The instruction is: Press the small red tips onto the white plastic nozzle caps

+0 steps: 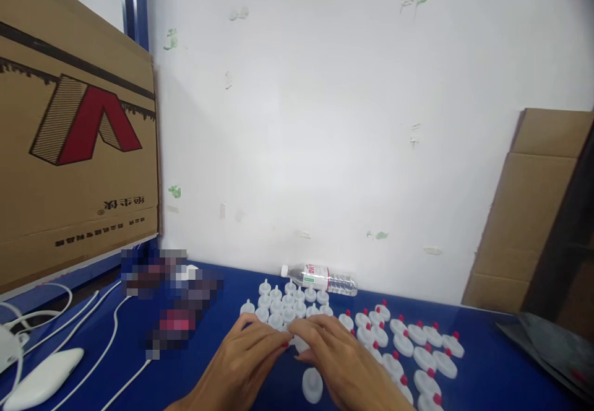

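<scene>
My left hand [248, 355] and my right hand [336, 355] meet at the front middle of the table, fingers bent together. Between them is a white nozzle cap [301, 344], partly hidden, which my right fingers grip. A speck of red shows at my left fingertips; it looks like a small red tip, mostly covered by the fingers. Below my right hand lies one loose white nozzle cap [312, 385]. Just beyond the hands stand several white caps with bare nozzles [276, 306]. To the right lie several white caps with red tips [424, 356].
A clear plastic bottle [320, 278] lies against the white wall. Left are white cables [116, 324], a white device [44, 377] and a blurred-out item [176, 324]. Cardboard boxes [83, 126] stand at the left; folded cardboard [529, 213] and a grey bag [542, 349] are right.
</scene>
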`<state>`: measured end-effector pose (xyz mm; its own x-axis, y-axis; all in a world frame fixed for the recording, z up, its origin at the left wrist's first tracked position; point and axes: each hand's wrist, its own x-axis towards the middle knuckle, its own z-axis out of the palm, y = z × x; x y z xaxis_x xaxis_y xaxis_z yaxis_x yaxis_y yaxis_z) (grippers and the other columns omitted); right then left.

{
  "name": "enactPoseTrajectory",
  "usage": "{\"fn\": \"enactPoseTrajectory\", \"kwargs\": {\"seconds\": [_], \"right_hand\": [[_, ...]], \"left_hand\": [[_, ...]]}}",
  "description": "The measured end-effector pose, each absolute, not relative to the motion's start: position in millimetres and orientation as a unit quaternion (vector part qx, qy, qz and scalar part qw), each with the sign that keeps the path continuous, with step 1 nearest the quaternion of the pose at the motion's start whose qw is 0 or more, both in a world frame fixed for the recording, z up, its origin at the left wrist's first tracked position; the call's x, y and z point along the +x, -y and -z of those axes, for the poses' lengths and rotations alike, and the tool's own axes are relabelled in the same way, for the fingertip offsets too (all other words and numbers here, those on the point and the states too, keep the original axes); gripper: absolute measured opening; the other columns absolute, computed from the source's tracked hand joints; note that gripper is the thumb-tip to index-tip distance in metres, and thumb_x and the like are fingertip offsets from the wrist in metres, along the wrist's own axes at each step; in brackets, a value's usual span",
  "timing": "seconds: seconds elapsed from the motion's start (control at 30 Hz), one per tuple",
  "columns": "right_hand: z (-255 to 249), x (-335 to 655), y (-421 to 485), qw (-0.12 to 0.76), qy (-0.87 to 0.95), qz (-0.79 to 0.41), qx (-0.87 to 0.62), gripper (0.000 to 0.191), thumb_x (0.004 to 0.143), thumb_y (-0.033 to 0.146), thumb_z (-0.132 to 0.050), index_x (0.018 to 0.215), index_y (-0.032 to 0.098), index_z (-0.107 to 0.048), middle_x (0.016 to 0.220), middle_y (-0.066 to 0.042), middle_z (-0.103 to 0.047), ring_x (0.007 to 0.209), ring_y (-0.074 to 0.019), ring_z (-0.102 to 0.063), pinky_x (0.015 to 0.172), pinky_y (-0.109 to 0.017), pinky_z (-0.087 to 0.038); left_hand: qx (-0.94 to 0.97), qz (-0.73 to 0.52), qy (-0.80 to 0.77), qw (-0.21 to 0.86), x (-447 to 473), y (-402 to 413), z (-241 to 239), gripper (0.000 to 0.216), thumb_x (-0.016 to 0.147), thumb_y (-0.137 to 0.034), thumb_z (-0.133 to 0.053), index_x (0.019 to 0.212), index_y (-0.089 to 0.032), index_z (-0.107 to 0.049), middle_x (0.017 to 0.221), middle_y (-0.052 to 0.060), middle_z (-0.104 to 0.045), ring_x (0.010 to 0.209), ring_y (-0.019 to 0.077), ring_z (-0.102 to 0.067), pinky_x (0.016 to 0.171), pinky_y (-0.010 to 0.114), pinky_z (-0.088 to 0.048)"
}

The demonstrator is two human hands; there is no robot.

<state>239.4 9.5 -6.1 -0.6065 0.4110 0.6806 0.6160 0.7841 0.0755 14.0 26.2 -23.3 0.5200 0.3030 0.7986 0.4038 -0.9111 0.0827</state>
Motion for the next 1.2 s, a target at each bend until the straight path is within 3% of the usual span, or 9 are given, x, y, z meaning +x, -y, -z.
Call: {"fn": "enactPoseTrajectory", "kwargs": {"seconds": [0.2, 0.47, 0.63, 0.87, 1.2], "right_hand": [[6.0, 234.2, -7.7, 0.354, 0.877, 0.155, -0.287, 0.049, 0.092, -0.003, -0.046, 0.135, 0.021, -0.05, 0.11, -0.005, -0.073, 0.101, -0.0188, -0.07, 0.085, -0.026, -0.062], [6.7, 233.2, -7.2, 0.37, 0.864, 0.206, -0.273, 0.028, 0.106, 0.011, -0.037, 0.124, 0.019, -0.056, 0.107, -0.005, -0.073, 0.102, -0.0195, -0.071, 0.088, -0.029, -0.061], [12.3, 234.1, -12.2, 0.363, 0.863, 0.227, -0.269, 0.022, 0.107, 0.015, -0.04, 0.12, 0.018, -0.058, 0.108, -0.005, -0.074, 0.1, -0.0216, -0.071, 0.086, -0.032, -0.061], [8.5, 232.1, -11.4, 0.419, 0.847, 0.223, -0.24, 0.02, 0.109, 0.021, -0.039, 0.108, 0.019, -0.059, 0.103, -0.002, -0.075, 0.099, -0.0202, -0.071, 0.086, -0.031, -0.061], [3.8, 232.8, -4.8, 0.451, 0.843, 0.169, -0.241, 0.021, 0.108, 0.03, -0.045, 0.121, 0.018, -0.057, 0.086, -0.002, -0.074, 0.094, -0.0181, -0.073, 0.082, -0.022, -0.061]], "left_hand": [[-0.865, 0.467, 0.18, 0.041, 12.3, -24.8, 23.9, 0.024, 0.107, -0.011, -0.046, 0.124, -0.02, -0.06, 0.097, 0.004, -0.077, 0.08, 0.0155, -0.071, 0.077, 0.032, -0.051], [-0.873, 0.451, 0.18, 0.03, 13.3, -18.1, 23.5, 0.029, 0.101, -0.003, -0.051, 0.125, -0.019, -0.059, 0.098, 0.006, -0.075, 0.082, 0.017, -0.069, 0.081, 0.035, -0.048], [-0.878, 0.43, 0.203, 0.055, 15.7, -17.6, 18.0, 0.025, 0.101, -0.004, -0.052, 0.119, -0.019, -0.06, 0.093, 0.005, -0.075, 0.078, 0.0167, -0.068, 0.078, 0.035, -0.047], [-0.876, 0.428, 0.217, 0.051, 14.7, -22.9, 20.6, 0.016, 0.103, -0.009, -0.052, 0.109, -0.019, -0.063, 0.082, 0.0, -0.074, 0.066, 0.0138, -0.066, 0.075, 0.033, -0.047], [-0.868, 0.445, 0.211, 0.066, 16.4, -25.9, 31.9, 0.021, 0.11, -0.017, -0.042, 0.122, -0.017, -0.059, 0.082, 0.001, -0.074, 0.065, 0.0149, -0.063, 0.072, 0.031, -0.047]]}}
